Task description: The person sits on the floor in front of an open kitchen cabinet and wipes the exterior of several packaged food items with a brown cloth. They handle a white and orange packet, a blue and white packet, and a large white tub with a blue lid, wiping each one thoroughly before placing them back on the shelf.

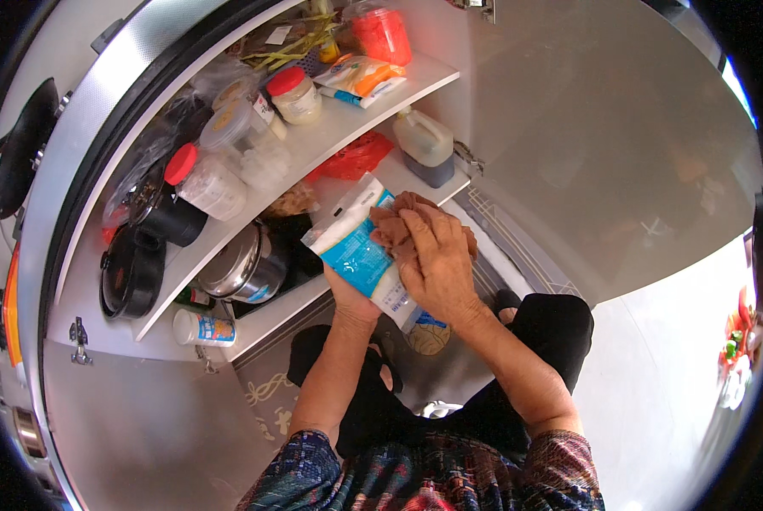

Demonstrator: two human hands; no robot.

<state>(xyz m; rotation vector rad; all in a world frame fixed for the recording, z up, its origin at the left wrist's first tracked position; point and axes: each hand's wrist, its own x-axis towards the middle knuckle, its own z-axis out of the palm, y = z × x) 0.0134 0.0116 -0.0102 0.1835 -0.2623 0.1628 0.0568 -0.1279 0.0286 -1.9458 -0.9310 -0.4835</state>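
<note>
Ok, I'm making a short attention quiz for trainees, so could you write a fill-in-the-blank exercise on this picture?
1. The left hand holds a white-and-____ packet.
2. The right hand holds a ____ cloth against it.
3. The pale-filled jar beside the orange-and-white bag has a ____ lid.

Missing words: blue; brown; red.

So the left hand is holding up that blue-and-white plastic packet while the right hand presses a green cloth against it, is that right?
Not quite: the cloth is brown, not green, as the head view shows. The right hand does press it against the blue-and-white plastic packet, which the left hand holds up.
</note>
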